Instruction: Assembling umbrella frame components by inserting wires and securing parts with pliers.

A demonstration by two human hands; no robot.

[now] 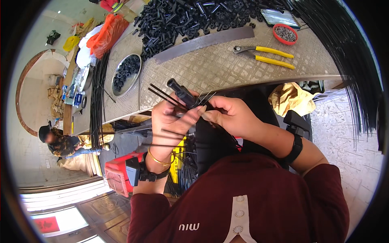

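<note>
My left hand [170,119] grips a short black plastic tube [182,94] with several thin black rods [162,94] sticking out of it toward the left. My right hand [231,115] pinches the thin rods at the tube's near end, fingertips touching the left hand's fingers. Both hands are held just in front of the table's near edge [243,83], above my lap. More thin black rods [178,146] hang below the left hand.
On the patterned table lie a heap of black plastic tubes [190,18], a long metal blade [202,42], yellow-handled pliers [265,54], a red bowl of small parts [285,34] and a steel dish of black pieces [126,75]. Long black rod bundles [97,101] lie at left and right. A person [60,141] sits far left.
</note>
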